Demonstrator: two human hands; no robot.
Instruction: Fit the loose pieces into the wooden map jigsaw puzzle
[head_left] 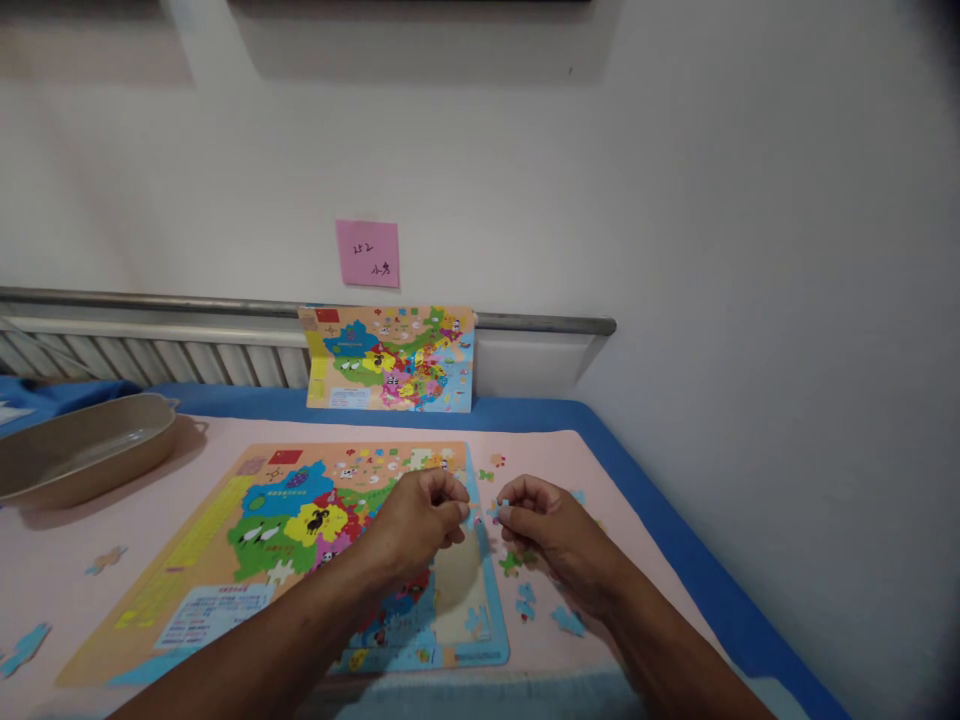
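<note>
A map jigsaw puzzle (217, 560) lies on the pink table cover, mostly filled, with bare pale patches on its right side. My left hand (424, 520) is above the right part of the puzzle, thumb and fingertips pinched together; whatever is between them is too small to make out. Just right of the puzzle's blue edge, my right hand (540, 520) pinches a small light blue puzzle piece (499, 508) between thumb and forefinger. The two hands face each other, a short gap apart. Beneath the right hand are a green puzzle piece (511, 564) and several blue ones, including one blue puzzle piece (568, 621).
A printed reference map (390, 360) leans upright against the wall rail (547, 323). At the left stands a brown oval tray (90, 480). Two loose pieces, a tan piece (106, 560) and a blue piece (26, 648), lie left of the puzzle. A pink note (368, 254) sticks to the wall.
</note>
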